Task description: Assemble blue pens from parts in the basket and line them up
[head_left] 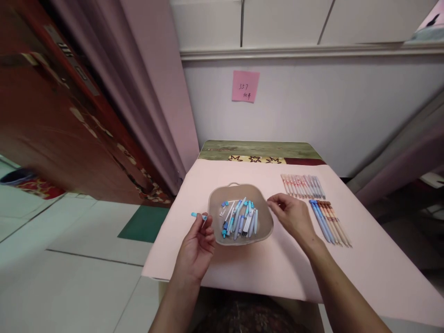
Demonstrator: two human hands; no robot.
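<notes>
Blue pen part | pinched in left hand, fingers curled, just left of bin | likely light, stiff, slick; grip mid-length | right hand nearly closed at bin rim, hold unclear

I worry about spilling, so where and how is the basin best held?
Probably grip the basin by opposite edges of its rim, coming from left and right together: it is wide and open-topped, with loose pen parts inside.
</notes>
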